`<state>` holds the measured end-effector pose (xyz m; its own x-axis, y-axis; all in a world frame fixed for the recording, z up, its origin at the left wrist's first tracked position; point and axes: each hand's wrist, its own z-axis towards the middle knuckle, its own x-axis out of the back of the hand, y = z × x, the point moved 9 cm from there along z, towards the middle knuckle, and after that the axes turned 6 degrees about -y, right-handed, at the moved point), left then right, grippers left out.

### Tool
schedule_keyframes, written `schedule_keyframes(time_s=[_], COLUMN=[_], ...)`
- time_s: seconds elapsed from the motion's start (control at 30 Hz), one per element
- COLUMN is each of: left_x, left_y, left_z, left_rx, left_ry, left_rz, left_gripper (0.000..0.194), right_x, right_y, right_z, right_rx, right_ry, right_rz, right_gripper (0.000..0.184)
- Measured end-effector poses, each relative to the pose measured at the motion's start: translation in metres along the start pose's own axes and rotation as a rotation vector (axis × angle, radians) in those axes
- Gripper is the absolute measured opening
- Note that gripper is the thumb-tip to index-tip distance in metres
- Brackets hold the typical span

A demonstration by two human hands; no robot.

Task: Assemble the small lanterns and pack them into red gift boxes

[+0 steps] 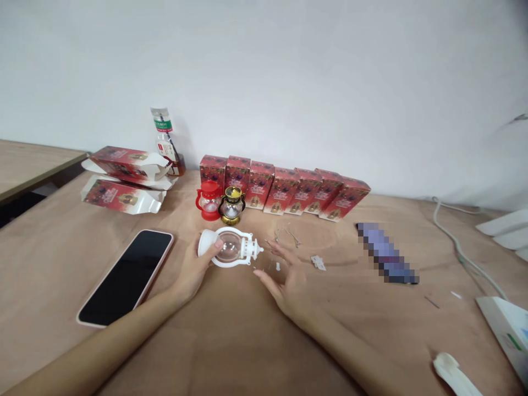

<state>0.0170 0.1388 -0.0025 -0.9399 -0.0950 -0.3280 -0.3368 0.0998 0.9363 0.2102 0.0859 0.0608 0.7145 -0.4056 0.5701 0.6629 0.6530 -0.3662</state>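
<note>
My left hand [194, 272] grips a small white lantern [246, 249] by its base, with the thumb on the clear globe. The lantern lies on its side, its pointed top toward the right. Beside that top, my right hand [292, 279] has its thumb and fingers spread apart and shows nothing held. Thin wire pieces [295, 237] lie just beyond its fingers, with a small white scrap [278, 267] close by. Behind the white lantern stand a red lantern [210, 190] and a black-and-gold lantern [232, 208], both upright.
Several red printed boxes [260, 184] stand in a row near the wall. Opened boxes [117, 193] and a bottle [165, 144] are at the back left. A phone [126, 278] lies left, a pixelated object [385, 254] right. A cable [447, 236] runs along the right side.
</note>
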Motion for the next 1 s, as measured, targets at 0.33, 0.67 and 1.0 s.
schedule_keyframes(time_s=[0.33,0.67,1.0], left_x=[0.0,-0.007,-0.009], left_y=[0.0,-0.004,-0.007], left_z=[0.001,-0.001,0.0], left_rx=[-0.03,0.043,0.113], left_ry=[-0.054,-0.095,-0.096], left_rz=[0.122,0.033,-0.039], left_gripper=[0.051,0.056,0.054], right_x=[-0.02,-0.012,-0.007], right_y=[0.02,0.003,-0.006], right_z=[-0.013,-0.006,-0.005], right_rx=[-0.136,0.034,0.089], right_ry=[-0.111,-0.048,0.022], right_rz=[0.155,0.04,-0.063], right_gripper=[0.052,0.05,0.044])
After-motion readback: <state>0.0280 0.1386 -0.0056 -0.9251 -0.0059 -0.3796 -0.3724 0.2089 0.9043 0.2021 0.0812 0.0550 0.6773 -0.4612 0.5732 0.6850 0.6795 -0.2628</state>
